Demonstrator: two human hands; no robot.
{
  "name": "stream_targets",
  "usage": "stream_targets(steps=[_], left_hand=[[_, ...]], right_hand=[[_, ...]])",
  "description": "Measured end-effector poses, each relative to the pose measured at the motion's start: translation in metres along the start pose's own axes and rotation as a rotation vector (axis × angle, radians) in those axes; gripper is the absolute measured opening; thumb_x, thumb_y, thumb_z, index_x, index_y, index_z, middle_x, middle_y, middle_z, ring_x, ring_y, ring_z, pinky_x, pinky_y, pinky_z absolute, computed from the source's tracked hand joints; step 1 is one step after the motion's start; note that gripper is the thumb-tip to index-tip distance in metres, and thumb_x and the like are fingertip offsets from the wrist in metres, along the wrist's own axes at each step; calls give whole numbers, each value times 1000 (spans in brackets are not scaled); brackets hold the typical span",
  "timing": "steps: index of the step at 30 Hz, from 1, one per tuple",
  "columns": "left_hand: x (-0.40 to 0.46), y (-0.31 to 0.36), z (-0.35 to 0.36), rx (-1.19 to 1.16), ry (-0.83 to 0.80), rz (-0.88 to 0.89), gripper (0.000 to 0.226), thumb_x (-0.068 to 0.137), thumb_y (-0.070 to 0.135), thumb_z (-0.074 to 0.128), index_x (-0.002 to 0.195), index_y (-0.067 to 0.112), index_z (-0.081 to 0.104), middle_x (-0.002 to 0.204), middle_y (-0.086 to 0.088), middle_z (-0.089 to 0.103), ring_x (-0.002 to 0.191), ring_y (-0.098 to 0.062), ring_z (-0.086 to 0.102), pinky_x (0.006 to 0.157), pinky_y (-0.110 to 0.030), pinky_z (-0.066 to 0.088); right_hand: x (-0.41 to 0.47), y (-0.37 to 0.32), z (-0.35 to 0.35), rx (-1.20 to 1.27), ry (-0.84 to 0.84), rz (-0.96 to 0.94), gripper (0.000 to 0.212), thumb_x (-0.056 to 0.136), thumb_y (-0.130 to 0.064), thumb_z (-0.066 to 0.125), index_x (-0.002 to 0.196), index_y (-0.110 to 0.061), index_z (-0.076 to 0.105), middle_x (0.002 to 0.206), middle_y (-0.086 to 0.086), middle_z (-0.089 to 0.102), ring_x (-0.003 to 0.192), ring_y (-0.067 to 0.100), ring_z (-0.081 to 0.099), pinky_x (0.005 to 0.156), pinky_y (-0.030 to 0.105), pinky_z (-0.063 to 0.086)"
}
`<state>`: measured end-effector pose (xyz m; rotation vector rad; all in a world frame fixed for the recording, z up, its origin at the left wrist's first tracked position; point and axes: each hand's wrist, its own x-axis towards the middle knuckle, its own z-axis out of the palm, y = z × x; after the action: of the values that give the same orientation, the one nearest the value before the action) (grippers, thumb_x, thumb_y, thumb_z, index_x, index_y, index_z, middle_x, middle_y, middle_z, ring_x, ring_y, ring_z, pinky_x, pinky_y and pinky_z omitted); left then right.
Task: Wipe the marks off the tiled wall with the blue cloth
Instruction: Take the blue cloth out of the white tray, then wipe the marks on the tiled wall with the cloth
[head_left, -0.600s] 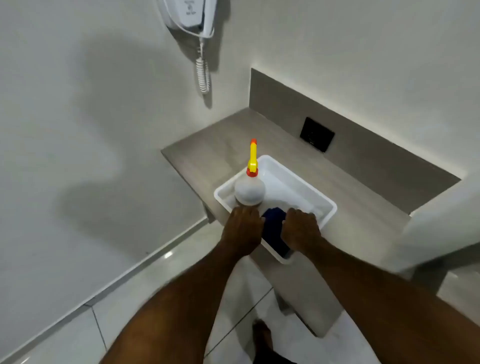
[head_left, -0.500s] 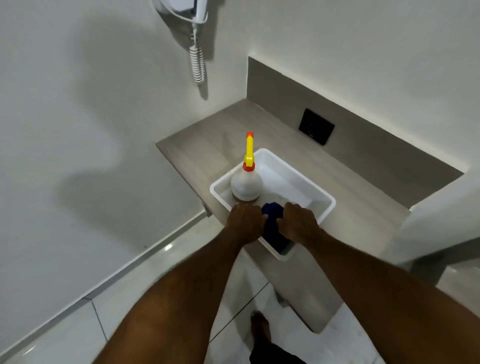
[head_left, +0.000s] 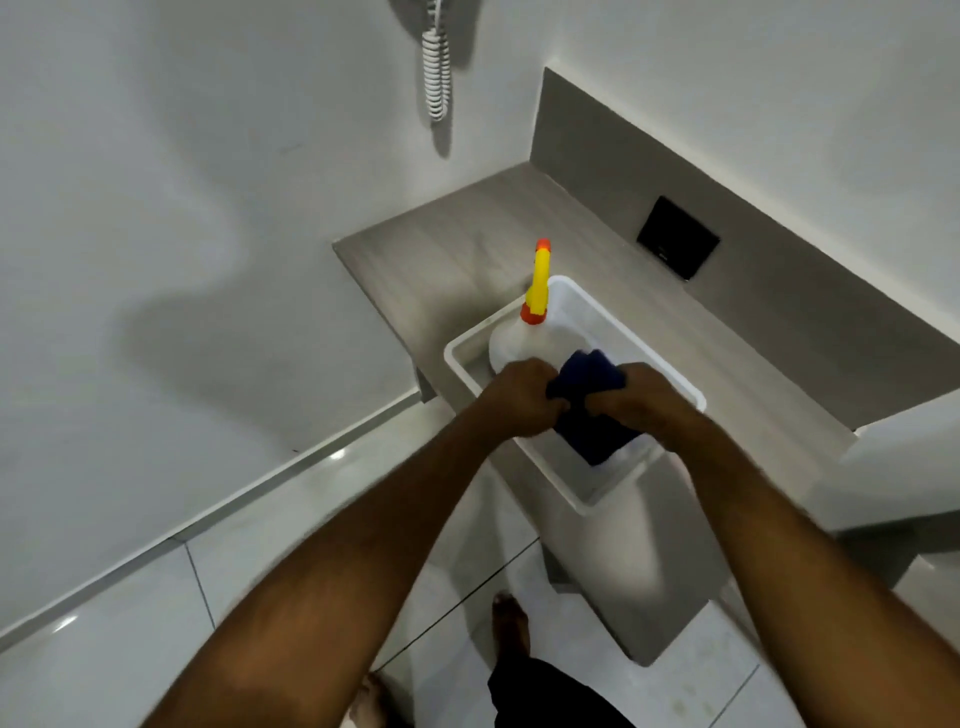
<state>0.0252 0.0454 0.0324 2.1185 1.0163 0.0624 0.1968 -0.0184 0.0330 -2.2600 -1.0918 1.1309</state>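
Observation:
A dark blue cloth is bunched between both my hands over a white plastic tub on a grey counter. My left hand grips its left end. Its right end is gripped by my right hand. The cloth's upper part pokes up between the fists and its lower part hangs into the tub. A white spray bottle with a yellow and orange nozzle stands in the tub's far left corner, just behind my left hand. The pale wall rises to the left.
The grey counter has a raised back panel with a black square plate. A white coiled cord hangs on the wall above. Glossy floor tiles lie below. My bare foot stands near the counter's base.
Both hands have closed on the blue cloth and lifted it partly out of the tub, bunching it between them. The view has tilted further down.

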Motion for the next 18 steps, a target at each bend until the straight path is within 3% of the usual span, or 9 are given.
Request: stream_targets(steps=[2,4,7,9,11,13,18], left_hand=[[-29,-3,-22,-98,81,72,23,87,24,65,104,10,71,101,-11,74,93,-21,65,89,-35,52],[-64,-13,-41,-209,121,127,25,90,23,63,111,12,70,106,-9,74,97,-19,66,89,-31,51],[-116,-48,-62,-251,141,158,26,91,20,62,115,12,68,106,-9,74,94,-14,68,84,-21,52],[-140,-80,-68,-212,117,125,25,91,19,62,113,12,69,103,-8,74,87,-9,66,78,-17,51],[-154,-120,-65,-145,85,41,27,89,24,64,114,12,67,104,-9,73,86,-10,65,82,-27,56],[-163,-166,-55,-73,102,-105,45,87,33,67,125,10,59,113,-11,69,97,-17,65,90,-35,55],[-193,-297,12,33,69,-435,76,92,44,56,148,3,26,148,-20,42,135,-34,41,111,-42,34]], right_hand=[[-32,-22,-4,206,-37,-51,37,66,-20,77,100,-14,67,94,11,73,88,29,70,76,38,57],[-64,-44,2,394,-186,-103,43,59,-16,73,102,-15,67,95,13,75,89,32,71,75,42,60],[-97,-68,44,628,-383,-109,58,61,-4,70,118,-13,60,109,15,72,99,35,69,73,40,60],[-109,-75,86,670,-420,-96,64,66,-1,73,126,-14,55,116,14,68,103,32,67,72,36,60],[-112,-74,134,650,-395,-35,60,73,0,76,126,-18,55,117,11,67,106,31,66,74,36,60],[-105,-66,183,593,-382,42,48,80,-3,73,121,-23,57,114,9,68,103,30,67,75,39,62],[-72,-2,303,496,-222,292,37,80,9,63,108,-15,61,106,15,71,95,31,66,86,48,55]])
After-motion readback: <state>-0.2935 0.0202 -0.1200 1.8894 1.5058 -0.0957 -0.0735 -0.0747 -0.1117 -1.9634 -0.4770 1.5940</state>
